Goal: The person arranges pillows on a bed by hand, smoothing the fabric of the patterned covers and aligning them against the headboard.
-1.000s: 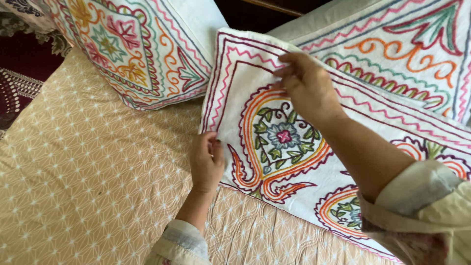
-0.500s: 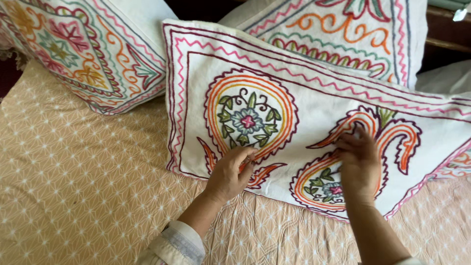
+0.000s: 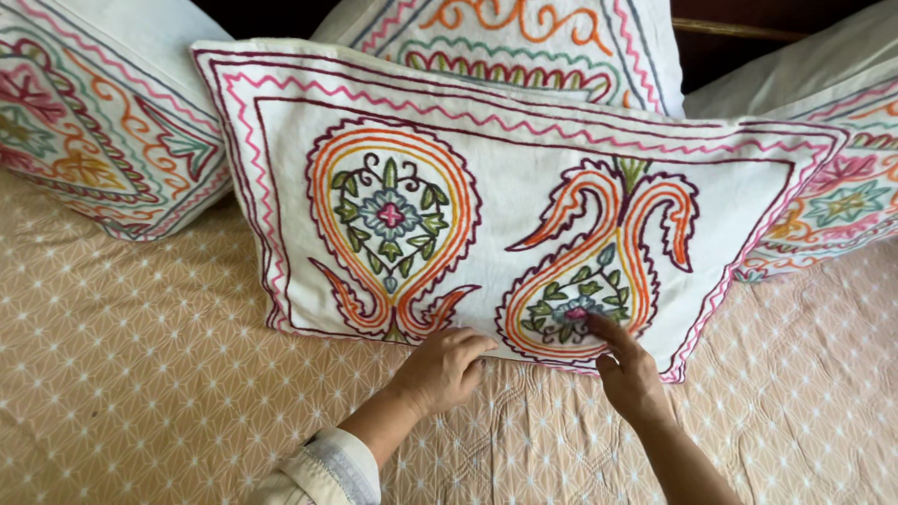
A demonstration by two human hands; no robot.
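Note:
A white pillow point(image 3: 524, 201) embroidered with orange and maroon paisley shapes and a pink zigzag border leans on the bed. My left hand point(image 3: 441, 367) rests with curled fingers at the pillow's lower edge, below the left paisley. My right hand point(image 3: 630, 372) touches the lower edge under the right paisley, its forefinger stretched onto the embroidery. Neither hand holds anything.
A tan bedspread point(image 3: 150, 374) with a white star pattern covers the bed. Similar embroidered pillows stand at the left point(image 3: 89, 122), behind point(image 3: 533, 42) and at the right point(image 3: 842, 192). Dark wood shows at the top right.
The pillow has been laid down flat against the others, now fully in view. Both hands slid down from its face to its lower edge; the camera view shifted right.

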